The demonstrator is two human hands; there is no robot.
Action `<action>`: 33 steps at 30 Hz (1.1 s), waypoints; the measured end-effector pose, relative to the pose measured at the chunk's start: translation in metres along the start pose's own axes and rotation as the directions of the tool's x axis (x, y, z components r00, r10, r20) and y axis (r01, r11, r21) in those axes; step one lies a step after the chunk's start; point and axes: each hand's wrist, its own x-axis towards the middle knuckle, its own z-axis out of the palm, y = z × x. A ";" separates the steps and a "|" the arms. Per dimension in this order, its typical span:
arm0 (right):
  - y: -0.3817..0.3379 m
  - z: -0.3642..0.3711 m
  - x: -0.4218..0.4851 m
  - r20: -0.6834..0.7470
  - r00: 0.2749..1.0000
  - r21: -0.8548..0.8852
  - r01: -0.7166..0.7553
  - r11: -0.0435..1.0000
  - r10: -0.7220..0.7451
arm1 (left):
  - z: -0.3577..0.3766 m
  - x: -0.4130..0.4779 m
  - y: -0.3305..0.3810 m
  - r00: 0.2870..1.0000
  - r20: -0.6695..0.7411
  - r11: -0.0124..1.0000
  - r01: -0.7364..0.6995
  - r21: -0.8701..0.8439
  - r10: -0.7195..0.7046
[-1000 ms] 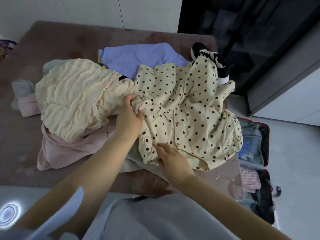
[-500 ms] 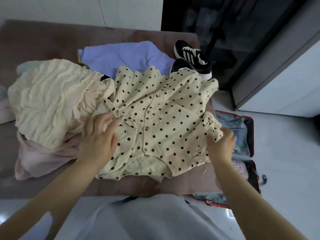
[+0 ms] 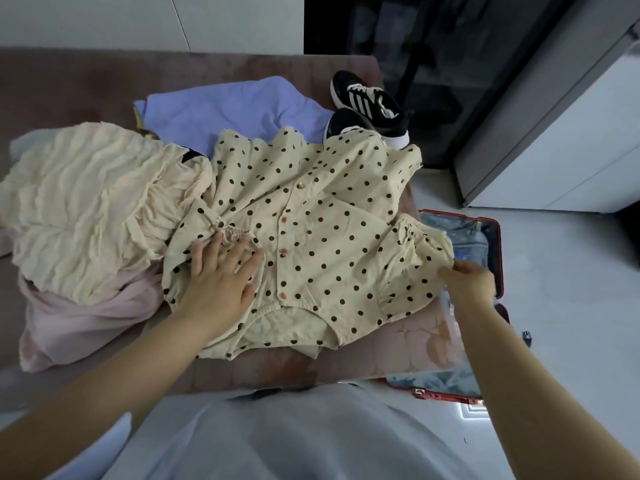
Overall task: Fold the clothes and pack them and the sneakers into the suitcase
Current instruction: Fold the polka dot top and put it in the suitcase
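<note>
Brownish-pink bedding covered the bed [image 3: 69, 84] where the clothes lay, its near edge against the person's grey top [image 3: 277, 438]. Both bare forearms reached out from there. The left hand [image 3: 218, 282] lay flat with its fingers spread, pressing on the left sleeve of the spotted shirt [image 3: 329, 237]. The right hand [image 3: 467, 282] pinched the edge of the other sleeve between curled fingers at the bed's right side. That shirt, cream with dark dots and a row of small buttons, was spread face up, neckline nearest the person. Just left of it a crinkled cream garment [image 3: 86, 209] was heaped on a pale pink one [image 3: 79, 327], touching the shirt's sleeve. Past the shirt lay a lilac garment [image 3: 225, 112], its near edge under the shirt. Black sneakers [image 3: 367, 102] with white stripes sat at the far right corner, the nearer one partly covered by the shirt's far edge. On the pale floor [image 3: 571, 306] to the right stood the open red suitcase [image 3: 498, 254], showing bluish contents, part of it hidden by the bed corner and the right forearm. Behind were a dark glass-fronted cabinet [image 3: 450, 46] and a white unit [image 3: 571, 150].
</note>
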 end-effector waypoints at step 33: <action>0.034 -0.029 -0.071 0.439 0.403 -0.195 0.915 0.352 -0.803 | 0.017 -0.052 -0.078 0.855 -0.165 0.826 -0.519 -0.223 0.492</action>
